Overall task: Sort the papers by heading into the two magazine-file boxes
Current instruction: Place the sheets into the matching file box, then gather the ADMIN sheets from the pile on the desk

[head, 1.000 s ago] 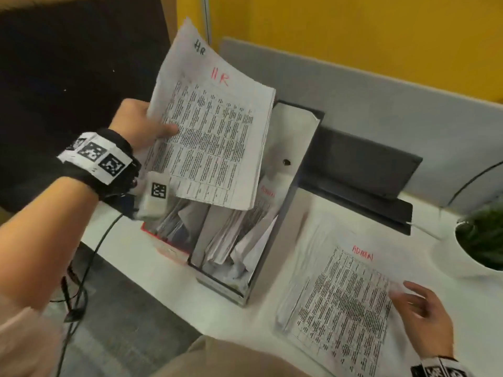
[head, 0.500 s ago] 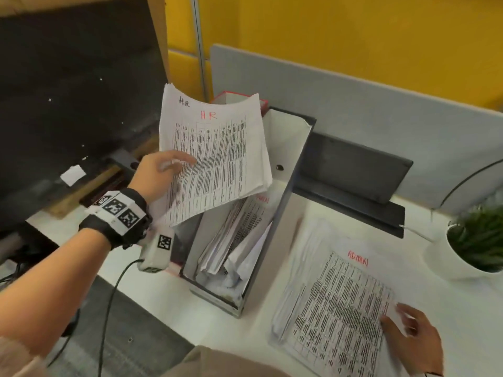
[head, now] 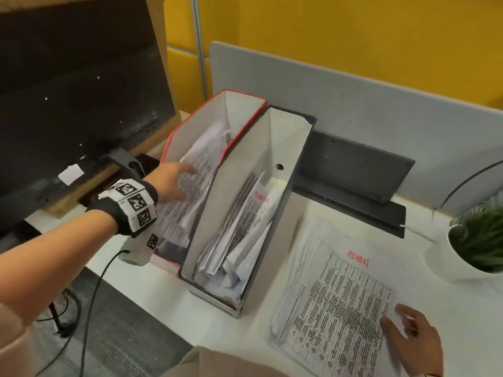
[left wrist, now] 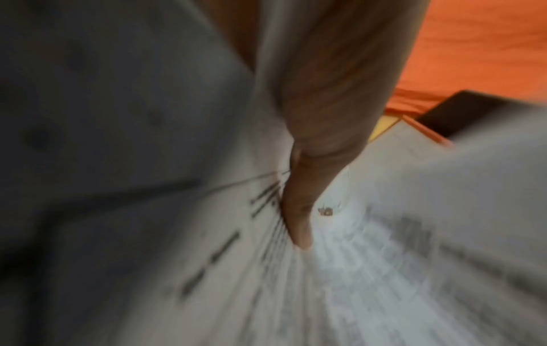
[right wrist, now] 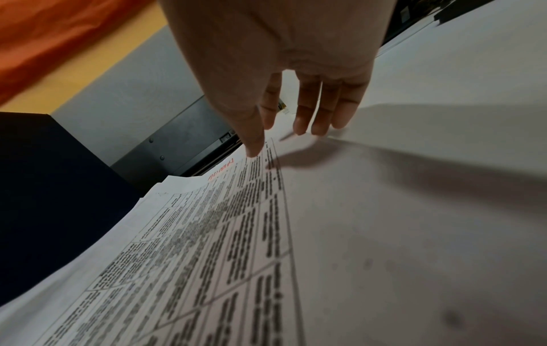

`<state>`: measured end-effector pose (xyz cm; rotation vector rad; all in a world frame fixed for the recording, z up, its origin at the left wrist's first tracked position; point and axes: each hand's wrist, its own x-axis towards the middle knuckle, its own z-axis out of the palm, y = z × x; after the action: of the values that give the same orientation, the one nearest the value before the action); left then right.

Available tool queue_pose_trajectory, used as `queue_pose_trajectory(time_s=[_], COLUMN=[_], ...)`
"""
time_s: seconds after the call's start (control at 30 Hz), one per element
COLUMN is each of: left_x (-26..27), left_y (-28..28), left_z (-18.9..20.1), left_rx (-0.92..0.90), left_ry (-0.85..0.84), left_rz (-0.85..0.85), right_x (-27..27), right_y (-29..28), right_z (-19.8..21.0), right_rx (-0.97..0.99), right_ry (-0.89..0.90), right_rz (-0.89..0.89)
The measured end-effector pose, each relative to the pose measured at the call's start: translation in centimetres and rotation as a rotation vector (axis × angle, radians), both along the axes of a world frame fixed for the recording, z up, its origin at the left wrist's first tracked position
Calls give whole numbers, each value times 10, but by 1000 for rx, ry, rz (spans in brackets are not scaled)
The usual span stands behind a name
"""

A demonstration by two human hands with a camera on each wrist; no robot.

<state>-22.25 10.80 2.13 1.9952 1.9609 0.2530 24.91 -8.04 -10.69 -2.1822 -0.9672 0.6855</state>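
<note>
Grey magazine-file box [head: 275, 213] as landmark, holding sheets headed ADMIN. Touching its left wall, the red-edged box [head: 190, 131], where the left hand [head: 174, 183], fingers extended, presses on filed papers [head: 196, 186]. Right of the grey box, the paper stack [head: 334, 300] headed ADMIN lies on the desk [head: 449, 308]; right hand [head: 413, 341], fingers loosely spread, rests at its near right corner

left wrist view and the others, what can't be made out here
- Left wrist view: motion blur smears the printed sheets; whether the left hand grips them is unclear.
- Head view: red-edged white file box headings hidden by that hand.
- Right wrist view: red heading on the desk stack too oblique to read.
</note>
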Motion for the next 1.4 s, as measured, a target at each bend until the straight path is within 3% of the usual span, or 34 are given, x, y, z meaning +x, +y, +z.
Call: queue_pose_trajectory(time_s=[0.13, 0.27, 0.33, 0.4, 0.47, 0.6, 0.7, 0.8, 0.87, 0.93, 1.13, 1.23, 1.4], left_x=[6, 11, 15, 21, 28, 57, 102, 157, 193, 227, 268, 267, 268], left_y=[5, 3, 0, -1, -1, -5, -21, -46, -62, -74, -83, -80, -70], left_z=[-17, -26, -23, -10, 12, 64, 84, 85, 71, 44, -58, -86, -104], left_rx=[-177, -304, -207, -27, 127, 401, 583, 627, 596, 475, -122, -228, -286], left_ry=[151, 481, 594, 605, 464, 8, -196, -385, -468, -448, -282, -157, -300], left_rz=[-60, -173, -209, -212, -143, -32, -129, -294, -406, -448, -184, -83, -32], right_x=[1, 3, 4, 5, 6, 5, 2, -1, -3, -5, -8, -8, -9], right_y=[2, 3, 3, 3, 4, 6, 6, 5, 4, 4, -3, -7, -6], right_z=[-2, -5, -7, -10, -13, -15, -14, -13, -11, -11, -14, -15, -17], right_rx=[-12, -38, -55, -82, -106, -121, -89, -60, -59, -61, -99, -161, -177], right_ry=[-21, -75, -110, -142, -146, -99, -96, -97, -112, -113, -159, -265, -236], right_rz=[33, 87, 107, 114, 99, 80, 91, 100, 116, 128, 220, 245, 282])
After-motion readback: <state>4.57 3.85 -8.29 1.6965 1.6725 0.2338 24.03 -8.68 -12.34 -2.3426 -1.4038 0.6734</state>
